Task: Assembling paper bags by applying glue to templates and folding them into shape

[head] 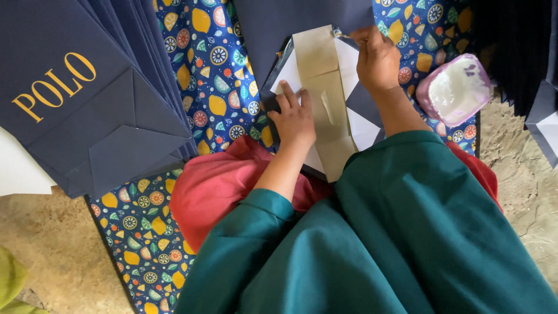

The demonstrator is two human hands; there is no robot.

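The teal sleeves [372, 232] fill the near part of the head view. Beyond them the left hand [293, 119] presses flat, fingers spread, on the bag bottom [354, 125] of a navy paper bag lying on the fruit-print mat [215, 64]. The right hand [378, 58] pinches a small tool, probably a glue brush, at the far end of the tan card strip [322, 99]. The strip's long axis runs near to far, tilted slightly left. This looks like the gluing step; pressing the strip down evenly would come next.
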